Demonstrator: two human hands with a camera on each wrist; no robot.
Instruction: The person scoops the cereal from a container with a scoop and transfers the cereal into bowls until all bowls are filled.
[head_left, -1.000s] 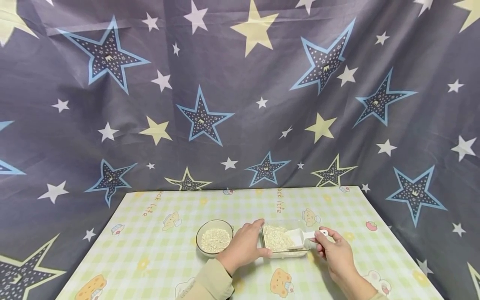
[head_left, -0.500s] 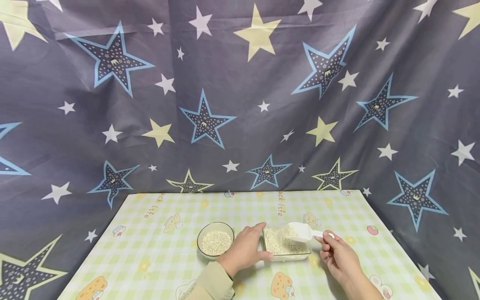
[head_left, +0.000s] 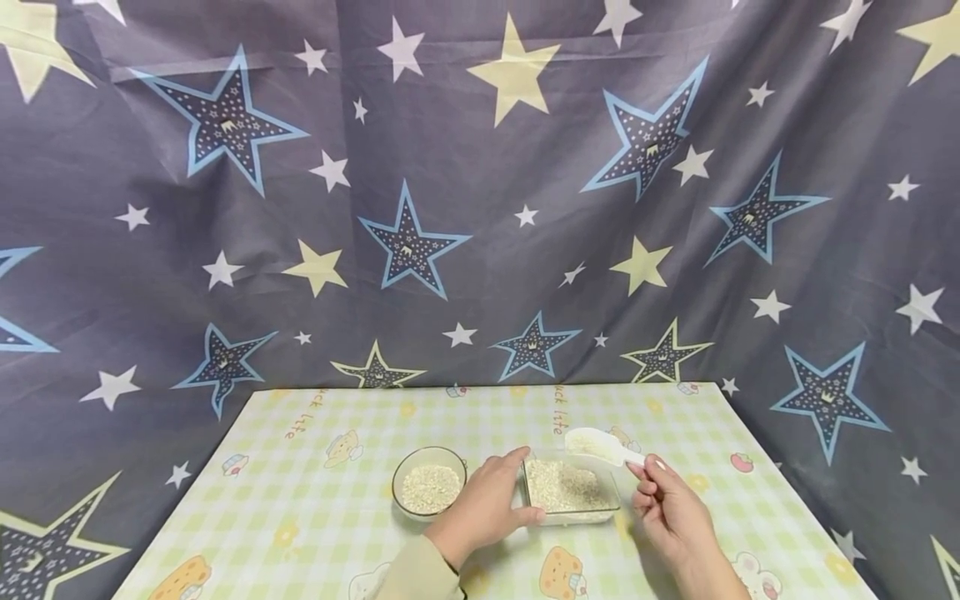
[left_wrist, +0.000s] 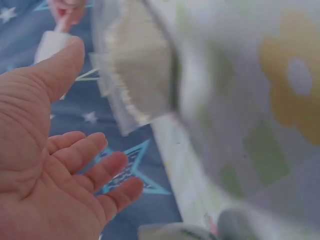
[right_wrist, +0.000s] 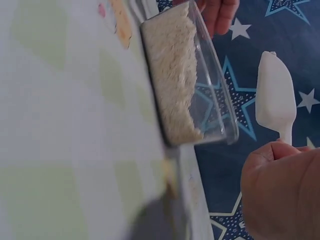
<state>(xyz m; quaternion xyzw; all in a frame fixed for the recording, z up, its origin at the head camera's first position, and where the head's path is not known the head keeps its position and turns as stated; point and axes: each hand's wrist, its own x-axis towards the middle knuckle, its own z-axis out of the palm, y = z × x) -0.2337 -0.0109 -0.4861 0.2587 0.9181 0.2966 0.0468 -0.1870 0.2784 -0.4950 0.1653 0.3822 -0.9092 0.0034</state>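
Observation:
My right hand (head_left: 675, 512) pinches the handle of a white scoop (head_left: 596, 445), which is held above the far right part of a clear rectangular container (head_left: 581, 518). Pale flakes, apparently oats, lie in the scoop's bowl. More oat flakes (head_left: 562, 486) fill much of the container; the right wrist view shows them heaped unevenly behind its clear wall (right_wrist: 220, 95). At the container's left side is my left hand (head_left: 483, 504), thumb and fingers spread around that end. The left wrist view shows those fingers (left_wrist: 90, 150) extended, gripping nothing.
A round dark-rimmed bowl (head_left: 429, 457) holding similar flakes stands just left of my left hand. Everything rests on a table with a green-checked cloth (head_left: 330, 500). Behind it hangs a dark star-patterned curtain (head_left: 480, 208).
The scoop has risen out of the flakes and now hangs higher, toward the container's far side, carrying some flakes. My left hand has stayed beside the container.

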